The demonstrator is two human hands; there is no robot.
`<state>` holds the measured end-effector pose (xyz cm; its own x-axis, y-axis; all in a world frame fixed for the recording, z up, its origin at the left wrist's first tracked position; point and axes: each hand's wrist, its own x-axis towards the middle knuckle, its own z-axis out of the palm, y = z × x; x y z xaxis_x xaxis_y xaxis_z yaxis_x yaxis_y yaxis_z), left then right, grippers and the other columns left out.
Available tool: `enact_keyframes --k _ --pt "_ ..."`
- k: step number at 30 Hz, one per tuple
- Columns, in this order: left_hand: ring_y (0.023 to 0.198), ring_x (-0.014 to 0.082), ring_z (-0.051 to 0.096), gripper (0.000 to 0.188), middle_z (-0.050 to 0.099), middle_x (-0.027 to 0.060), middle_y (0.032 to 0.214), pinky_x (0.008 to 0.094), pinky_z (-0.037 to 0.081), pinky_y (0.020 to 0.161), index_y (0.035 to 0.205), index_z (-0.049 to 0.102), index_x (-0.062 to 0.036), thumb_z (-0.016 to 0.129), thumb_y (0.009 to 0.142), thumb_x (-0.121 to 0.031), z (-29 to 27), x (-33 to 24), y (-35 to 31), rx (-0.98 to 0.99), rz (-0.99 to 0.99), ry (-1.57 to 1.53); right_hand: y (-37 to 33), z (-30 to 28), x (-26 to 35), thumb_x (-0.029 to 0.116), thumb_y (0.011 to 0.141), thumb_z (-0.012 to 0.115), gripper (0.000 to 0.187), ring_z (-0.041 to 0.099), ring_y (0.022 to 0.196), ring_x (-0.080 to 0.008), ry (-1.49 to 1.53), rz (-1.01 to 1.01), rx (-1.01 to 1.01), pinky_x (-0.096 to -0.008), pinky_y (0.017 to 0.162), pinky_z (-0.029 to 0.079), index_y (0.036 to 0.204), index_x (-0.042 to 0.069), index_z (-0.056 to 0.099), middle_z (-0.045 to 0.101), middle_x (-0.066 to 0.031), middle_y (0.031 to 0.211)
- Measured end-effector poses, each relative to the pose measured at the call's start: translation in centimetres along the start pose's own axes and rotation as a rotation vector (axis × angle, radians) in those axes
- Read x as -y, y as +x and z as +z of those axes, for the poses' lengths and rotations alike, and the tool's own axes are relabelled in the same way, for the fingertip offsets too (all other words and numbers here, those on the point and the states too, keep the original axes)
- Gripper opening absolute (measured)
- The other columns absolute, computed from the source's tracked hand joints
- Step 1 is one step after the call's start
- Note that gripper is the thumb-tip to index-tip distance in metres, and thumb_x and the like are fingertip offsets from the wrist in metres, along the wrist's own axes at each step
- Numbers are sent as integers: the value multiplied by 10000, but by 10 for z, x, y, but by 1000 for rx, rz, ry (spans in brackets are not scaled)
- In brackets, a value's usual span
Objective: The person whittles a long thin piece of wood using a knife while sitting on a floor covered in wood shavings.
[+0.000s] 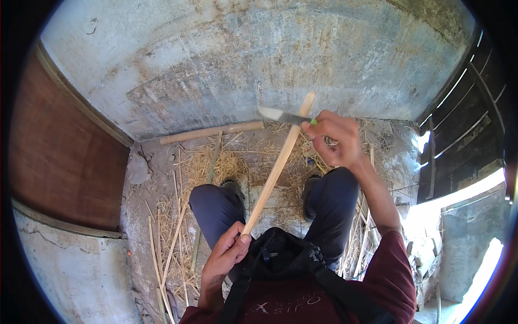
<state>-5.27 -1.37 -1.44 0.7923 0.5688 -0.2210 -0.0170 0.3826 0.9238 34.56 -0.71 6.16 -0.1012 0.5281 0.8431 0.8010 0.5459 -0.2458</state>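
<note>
A long, pale bamboo strip [274, 175] slants up and away from my lap toward the wall. My left hand [227, 249] is closed round its near end, beside my left knee. In my right hand [337, 137] is a knife [281, 115] with a green bit at its handle; the fingers are closed on that handle. The blade points left and crosses the strip close to its far end. From this view I cannot tell whether the edge touches the wood. Part of the knife handle is hidden by my fingers.
Shavings [229, 162] litter the floor around my feet. A thick bamboo pole [213, 132] lies along the base of the stained wall [259, 65]. Thin strips [174, 243] lie on my left. A brown wooden panel [67, 146] stands left, dark slatted boards [464, 124] right.
</note>
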Motion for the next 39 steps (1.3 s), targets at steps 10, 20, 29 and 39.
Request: enact_keyframes --k 10,20,29,39 --pt "570 24 399 217 482 -54 695 228 297 502 1101 565 -42 569 1173 -247 -7 -4 8 -186 40 248 -27 -7 9 50 1052 678 124 500 727 -35 364 549 -340 -231 651 393 1170 11 693 608 41 858" --pt "603 38 362 273 440 -46 715 234 310 531 1197 601 -13 467 1204 -251 8 -16 32 -190 108 289 -65 13 59 -30 978 697 206 595 711 -112 264 467 -216 -277 632 467 1180 6 683 649 -41 867" --pt "603 108 490 286 500 30 682 314 423 587 1195 661 5 494 1188 -228 32 -39 53 -217 224 552 -75 54 102 -72 777 780 467 657 626 -240 166 150 123 -365 488 501 1218 81 757 637 -81 861" --pt "582 155 525 278 555 57 685 337 430 584 1191 647 12 510 1186 -231 39 -41 54 -211 259 580 -73 57 108 -45 745 790 454 640 581 -202 124 92 156 -342 485 493 1176 100 793 656 -81 886"
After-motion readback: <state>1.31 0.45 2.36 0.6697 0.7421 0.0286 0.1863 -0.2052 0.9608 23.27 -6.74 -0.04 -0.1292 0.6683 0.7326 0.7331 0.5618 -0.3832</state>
